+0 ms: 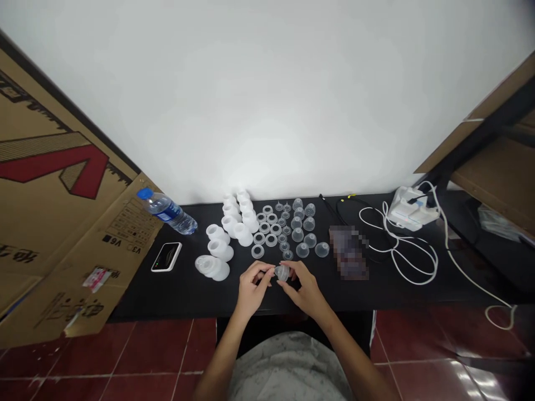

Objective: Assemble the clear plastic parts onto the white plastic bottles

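Above the table's near edge, my left hand (254, 283) pinches the tip of a clear bottle nipple (277, 270). My right hand (304, 285) grips the ridged translucent screw ring (284, 272) around that nipple. Fingers cover part of both pieces. Just beyond my hands lie several loose screw rings (258, 251), a column of small nipples (283, 245) and several dome-shaped clear caps (302, 249). On the left stand white bottles (220, 249) in rows, open at the neck. One bottle (211, 267) at the near left has a translucent top on it.
A water bottle (169, 213) leans against a big cardboard box (83, 223) at the left. Near it lies a white phone-like device (166, 257). To the right are a pixelated item (349, 253), a white power strip (413, 208) and looped white cables (412, 278). A wall closes off the back.
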Tool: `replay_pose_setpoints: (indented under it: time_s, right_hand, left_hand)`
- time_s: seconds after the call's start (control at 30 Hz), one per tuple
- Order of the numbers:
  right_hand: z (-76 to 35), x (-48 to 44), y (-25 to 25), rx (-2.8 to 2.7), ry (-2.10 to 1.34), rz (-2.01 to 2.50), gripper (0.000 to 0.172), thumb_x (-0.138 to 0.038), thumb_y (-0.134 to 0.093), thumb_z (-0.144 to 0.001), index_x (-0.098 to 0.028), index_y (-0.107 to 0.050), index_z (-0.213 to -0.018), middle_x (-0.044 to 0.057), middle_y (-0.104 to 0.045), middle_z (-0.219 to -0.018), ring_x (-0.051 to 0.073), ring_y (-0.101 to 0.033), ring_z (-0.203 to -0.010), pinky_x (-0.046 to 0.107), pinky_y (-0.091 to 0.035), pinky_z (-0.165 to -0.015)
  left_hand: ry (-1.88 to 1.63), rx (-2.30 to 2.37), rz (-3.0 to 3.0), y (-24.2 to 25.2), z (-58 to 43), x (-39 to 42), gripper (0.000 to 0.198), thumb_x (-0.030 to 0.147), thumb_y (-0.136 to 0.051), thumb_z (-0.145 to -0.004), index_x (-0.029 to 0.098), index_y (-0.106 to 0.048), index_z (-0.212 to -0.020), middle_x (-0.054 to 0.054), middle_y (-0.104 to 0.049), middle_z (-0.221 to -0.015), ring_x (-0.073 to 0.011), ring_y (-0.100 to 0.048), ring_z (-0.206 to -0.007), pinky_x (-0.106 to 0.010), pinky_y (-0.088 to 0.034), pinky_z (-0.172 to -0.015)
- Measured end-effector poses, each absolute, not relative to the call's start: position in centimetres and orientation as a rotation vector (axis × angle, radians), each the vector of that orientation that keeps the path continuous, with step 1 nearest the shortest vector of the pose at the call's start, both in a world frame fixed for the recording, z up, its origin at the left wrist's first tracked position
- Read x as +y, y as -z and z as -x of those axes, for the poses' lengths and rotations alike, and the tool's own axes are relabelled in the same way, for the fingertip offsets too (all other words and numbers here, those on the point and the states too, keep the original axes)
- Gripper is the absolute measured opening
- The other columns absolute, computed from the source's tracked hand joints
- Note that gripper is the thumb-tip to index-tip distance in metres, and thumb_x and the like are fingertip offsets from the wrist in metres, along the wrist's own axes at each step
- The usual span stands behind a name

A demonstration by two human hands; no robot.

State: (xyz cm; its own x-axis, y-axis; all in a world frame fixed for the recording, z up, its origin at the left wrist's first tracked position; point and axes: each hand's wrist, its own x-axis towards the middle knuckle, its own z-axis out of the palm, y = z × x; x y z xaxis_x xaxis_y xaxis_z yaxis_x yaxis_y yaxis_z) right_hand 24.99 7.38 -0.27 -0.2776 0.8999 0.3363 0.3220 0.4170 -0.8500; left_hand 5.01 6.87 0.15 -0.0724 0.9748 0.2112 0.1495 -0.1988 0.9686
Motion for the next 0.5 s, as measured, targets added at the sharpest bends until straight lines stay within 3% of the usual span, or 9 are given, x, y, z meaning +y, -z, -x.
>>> replay_pose_setpoints:
  time_s: [0.3, 0.5]
  right_hand:
    - [-24.44, 7.26, 0.98, -1.664, -0.811, 1.195, 0.037, -0.035, -0.077, -0.097, -0.025, -0.071, -0.131, 0.008, -0.075, -0.107, 0.022, -0.065, -0.080, 0.037, -0.058, -0.075]
    - [-24.89, 7.58, 0.99, -1.654, -0.894, 1.113, 0.037, -0.030, -0.080, -0.092, -0.025, -0.071, -0.128, 0.006, -0.075, -0.108, 0.021, -0.066, -0.082, 0.034, -0.058, -0.076]
  left_hand:
    - [-1.368, 1.341, -1.767, -0.45, -5.02, 6.61, 0.018, 0.031, -0.070, -0.105, 0.021, -0.081, -0.095, -0.004, -0.073, -0.085, -0.0162, -0.068, -0.075, -0.028, -0.056, -0.072]
    - [-1.349, 1.391, -1.767, -0.41, -5.07, 6.54, 0.018, 0.034, -0.067, -0.107, 0.021, -0.080, -0.104, -0.006, -0.074, -0.097, -0.0165, -0.068, -0.080, -0.028, -0.057, -0.074]
